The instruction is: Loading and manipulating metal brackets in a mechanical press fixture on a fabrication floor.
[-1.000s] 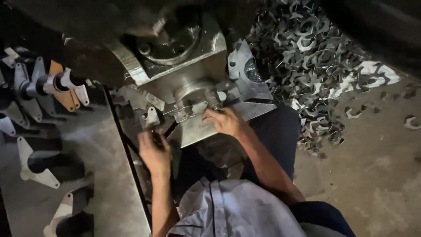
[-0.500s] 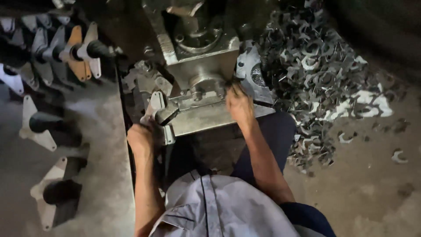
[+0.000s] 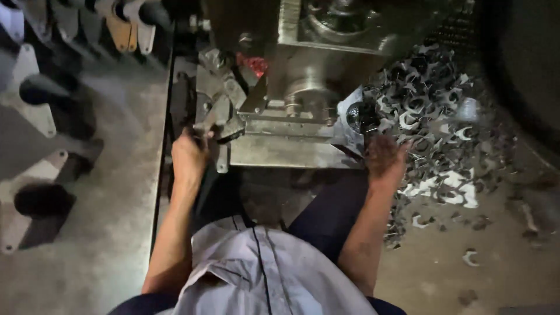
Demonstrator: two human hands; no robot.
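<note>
Left hand [image 3: 189, 156]: yours, closed around a metal bracket [image 3: 217, 119] at the press [image 3: 303, 93].
Right hand [image 3: 385, 160]: open, fingers spread over the scrap pile [image 3: 443, 128].
Progress: many stamped offcuts piled; a part sits at the press.

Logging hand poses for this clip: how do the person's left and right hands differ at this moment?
The left hand is closed around a grey metal piece at the machine's left side; the right hand is spread open, holding nothing visible. The left hand sits by the metal table edge; the right reaches into the pile of cut metal scraps. Both are bare, with forearms extended forward.
</note>
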